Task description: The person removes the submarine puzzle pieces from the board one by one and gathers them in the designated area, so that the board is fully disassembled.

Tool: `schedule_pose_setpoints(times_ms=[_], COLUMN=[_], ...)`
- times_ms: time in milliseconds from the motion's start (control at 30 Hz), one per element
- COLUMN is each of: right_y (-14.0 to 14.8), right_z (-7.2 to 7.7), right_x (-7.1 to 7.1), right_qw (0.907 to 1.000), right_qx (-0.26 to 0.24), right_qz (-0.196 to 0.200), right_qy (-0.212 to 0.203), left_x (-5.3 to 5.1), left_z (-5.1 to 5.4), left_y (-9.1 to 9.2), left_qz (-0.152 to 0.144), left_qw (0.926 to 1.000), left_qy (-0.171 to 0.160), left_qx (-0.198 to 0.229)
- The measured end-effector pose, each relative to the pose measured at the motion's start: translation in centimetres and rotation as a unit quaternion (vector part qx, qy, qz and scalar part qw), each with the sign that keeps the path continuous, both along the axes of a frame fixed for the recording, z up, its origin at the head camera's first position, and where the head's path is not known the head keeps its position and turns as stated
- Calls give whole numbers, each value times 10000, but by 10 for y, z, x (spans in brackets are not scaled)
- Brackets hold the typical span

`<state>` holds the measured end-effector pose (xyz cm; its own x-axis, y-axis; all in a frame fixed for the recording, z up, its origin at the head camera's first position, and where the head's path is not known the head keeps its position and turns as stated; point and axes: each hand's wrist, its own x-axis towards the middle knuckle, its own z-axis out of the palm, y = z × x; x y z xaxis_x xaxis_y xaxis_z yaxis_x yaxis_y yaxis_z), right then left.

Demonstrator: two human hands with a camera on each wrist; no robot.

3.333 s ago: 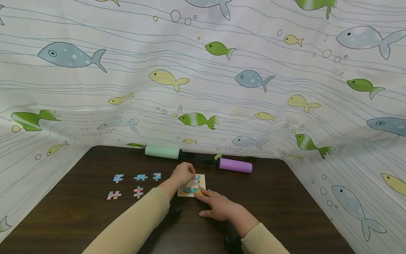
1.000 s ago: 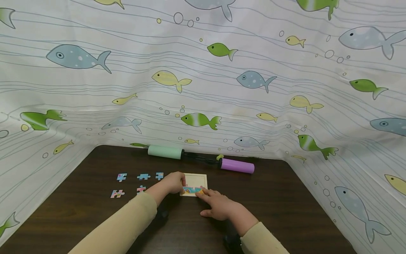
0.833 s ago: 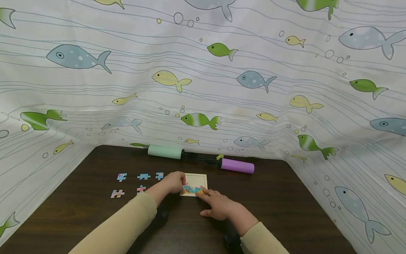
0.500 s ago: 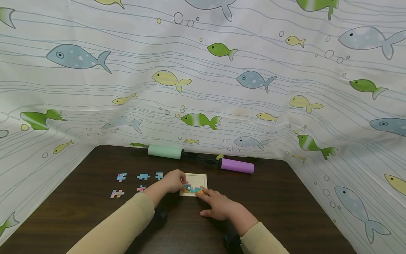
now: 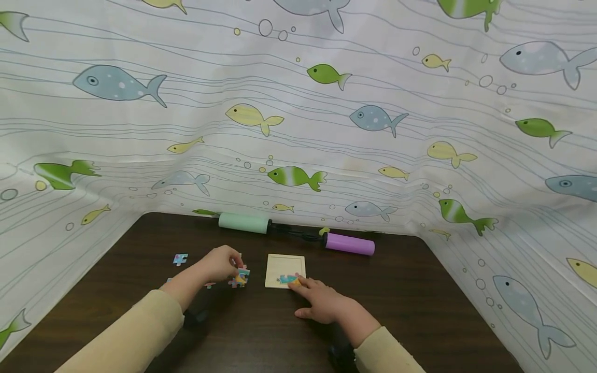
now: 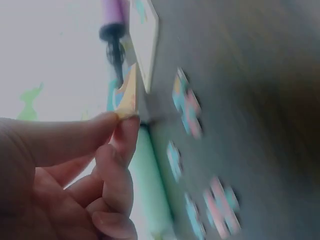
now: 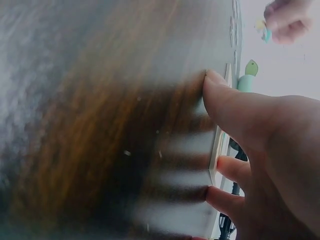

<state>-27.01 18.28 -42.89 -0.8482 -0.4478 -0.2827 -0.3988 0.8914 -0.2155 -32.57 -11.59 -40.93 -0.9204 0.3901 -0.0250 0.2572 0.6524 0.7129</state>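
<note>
My left hand (image 5: 219, 264) pinches an orange and teal jigsaw piece (image 6: 129, 95) between thumb and fingertips, held above the table left of the puzzle tray. Below that piece, some pink and blue jigsaw pieces (image 6: 187, 105) lie on the table. The square pale wooden tray (image 5: 275, 263) has teal and orange jigsaw pieces (image 5: 287, 280) along its front right; the rest of its base shows bare. My right hand (image 5: 322, 303) rests at the tray's front right corner with fingers extended, fingertips touching the tray and partly covering the pieces there.
Several loose jigsaw pieces lie left of the tray, such as a blue one (image 5: 180, 259); my left hand and arm hide some. Behind stand a mint-green pump (image 5: 244, 223) and a purple pump (image 5: 349, 243), lying along the fish-print curtain (image 5: 298, 129) at the dark table's (image 5: 382, 300) back edge.
The tray has lost most of its pieces since the earliest frame. My left hand has lifted a jigsaw piece from its front left and carried it leftward. My right hand has stayed put.
</note>
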Motion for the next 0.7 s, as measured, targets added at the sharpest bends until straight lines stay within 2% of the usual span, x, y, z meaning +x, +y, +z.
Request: schedule_pose_setpoints(times_ms=[167, 267, 400, 533, 700], right_y=[0, 0, 0, 0, 1], right_z=[0, 1, 0, 0, 0], right_x=[1, 1, 1, 1, 1], right_qw=[10000, 10000, 10000, 10000, 10000], right_qx=[-16, -27, -39, -46, -59], right_qz=[-34, -36, -13, -8, -3], right_qy=[-28, -21, -15, 14, 21], left_x=[15, 24, 35, 43, 50], left_z=[0, -1, -3, -6, -12], left_y=[-41, -67, -97, -122, -143], left_qz=[-8, -79, 22, 206, 50], left_qw=[9989, 9989, 9995, 9990, 9979], left_qy=[-320, -274, -231, -382, -603], left_qx=[328, 367, 215, 124, 216])
